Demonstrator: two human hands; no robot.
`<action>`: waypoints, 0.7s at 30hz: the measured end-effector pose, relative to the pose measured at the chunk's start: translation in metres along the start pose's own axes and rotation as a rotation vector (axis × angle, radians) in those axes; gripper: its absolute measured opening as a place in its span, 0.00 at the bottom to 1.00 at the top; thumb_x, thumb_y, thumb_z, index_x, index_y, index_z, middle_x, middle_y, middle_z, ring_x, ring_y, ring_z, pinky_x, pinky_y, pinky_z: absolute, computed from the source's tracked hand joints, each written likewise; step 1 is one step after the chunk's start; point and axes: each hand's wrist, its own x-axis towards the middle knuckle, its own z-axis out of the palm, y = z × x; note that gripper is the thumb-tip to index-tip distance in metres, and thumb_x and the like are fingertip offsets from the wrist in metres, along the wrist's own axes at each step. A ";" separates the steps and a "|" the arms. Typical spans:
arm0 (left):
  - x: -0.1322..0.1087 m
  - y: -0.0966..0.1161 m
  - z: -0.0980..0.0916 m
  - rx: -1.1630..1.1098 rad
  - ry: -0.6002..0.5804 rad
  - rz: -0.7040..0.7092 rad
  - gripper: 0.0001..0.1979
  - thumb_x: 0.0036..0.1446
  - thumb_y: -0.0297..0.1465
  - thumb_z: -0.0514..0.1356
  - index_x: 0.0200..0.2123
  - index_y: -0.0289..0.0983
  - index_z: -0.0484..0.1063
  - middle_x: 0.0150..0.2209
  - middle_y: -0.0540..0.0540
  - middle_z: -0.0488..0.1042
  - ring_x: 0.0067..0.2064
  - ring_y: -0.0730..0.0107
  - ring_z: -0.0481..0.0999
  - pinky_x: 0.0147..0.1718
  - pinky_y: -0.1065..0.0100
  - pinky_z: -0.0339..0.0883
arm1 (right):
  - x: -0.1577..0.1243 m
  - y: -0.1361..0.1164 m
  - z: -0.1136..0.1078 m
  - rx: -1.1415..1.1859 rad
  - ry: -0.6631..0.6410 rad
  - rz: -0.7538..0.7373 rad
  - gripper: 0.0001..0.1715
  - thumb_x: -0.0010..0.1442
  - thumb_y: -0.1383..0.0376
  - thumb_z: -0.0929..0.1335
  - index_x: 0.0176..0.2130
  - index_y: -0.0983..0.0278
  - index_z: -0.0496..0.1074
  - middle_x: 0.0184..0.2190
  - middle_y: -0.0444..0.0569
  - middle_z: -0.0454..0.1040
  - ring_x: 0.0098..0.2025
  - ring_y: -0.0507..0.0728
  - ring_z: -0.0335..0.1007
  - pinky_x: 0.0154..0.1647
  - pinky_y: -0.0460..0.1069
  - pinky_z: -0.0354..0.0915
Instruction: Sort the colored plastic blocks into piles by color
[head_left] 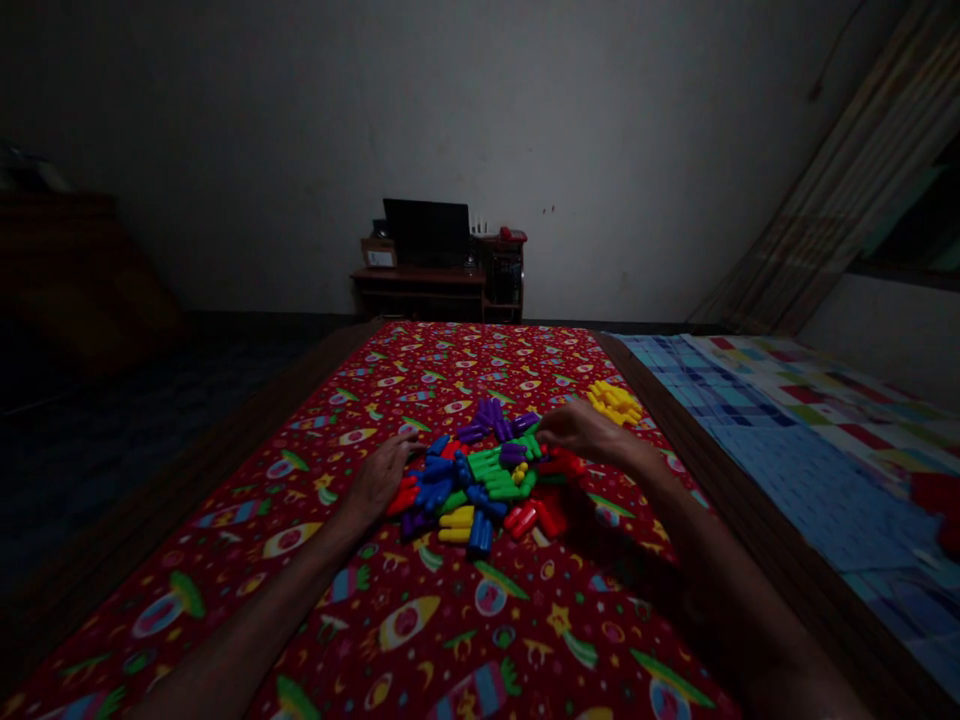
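Observation:
A pile of rod-like plastic toy blocks in several colours lies on the red patterned cloth (405, 622). Green blocks (491, 472) sit in its middle, blue blocks (435, 485) to their left, and purple blocks (491, 415) at the far side. My left hand (381, 475) rests at the pile's left edge, fingers stretched toward the blue and red blocks. At the upper right, my right hand (579, 430) reaches over with bent fingers closed at a green block (531, 444); its grip is partly hidden. Red blocks (551, 512) and yellow blocks (456, 525) lie nearer me.
A separate heap of yellow blocks (613, 402) lies beyond my right hand, near the cloth's right edge. Checked blue bedding (765, 450) spreads to the right. Against the far wall stands a low desk (420, 275) with a dark monitor (427, 232) and a red telephone (513, 235).

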 end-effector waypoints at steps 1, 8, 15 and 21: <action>-0.001 0.001 0.000 -0.020 -0.003 -0.003 0.31 0.58 0.51 0.42 0.42 0.35 0.75 0.49 0.37 0.77 0.51 0.55 0.75 0.54 0.56 0.67 | -0.001 -0.016 0.011 -0.090 -0.111 -0.033 0.10 0.57 0.66 0.66 0.27 0.65 0.76 0.22 0.46 0.74 0.24 0.52 0.67 0.26 0.45 0.57; -0.003 0.003 0.001 -0.043 0.000 -0.019 0.32 0.59 0.52 0.42 0.42 0.35 0.74 0.52 0.37 0.74 0.53 0.53 0.74 0.51 0.54 0.70 | -0.007 -0.049 0.046 -0.336 -0.084 -0.090 0.08 0.61 0.68 0.65 0.37 0.66 0.75 0.31 0.53 0.75 0.32 0.52 0.66 0.31 0.46 0.55; -0.001 0.000 -0.001 0.002 -0.006 0.008 0.32 0.59 0.51 0.41 0.43 0.34 0.75 0.50 0.36 0.75 0.53 0.53 0.74 0.52 0.53 0.69 | 0.006 0.013 -0.002 -0.166 0.249 0.091 0.17 0.62 0.61 0.63 0.28 0.67 0.74 0.21 0.46 0.71 0.22 0.49 0.60 0.25 0.45 0.49; 0.001 -0.002 0.001 -0.002 0.021 0.020 0.31 0.58 0.52 0.42 0.38 0.37 0.76 0.51 0.38 0.75 0.53 0.53 0.73 0.54 0.52 0.67 | -0.018 0.104 -0.015 -0.214 0.733 0.455 0.18 0.60 0.62 0.62 0.35 0.67 0.78 0.33 0.56 0.79 0.33 0.58 0.72 0.34 0.49 0.61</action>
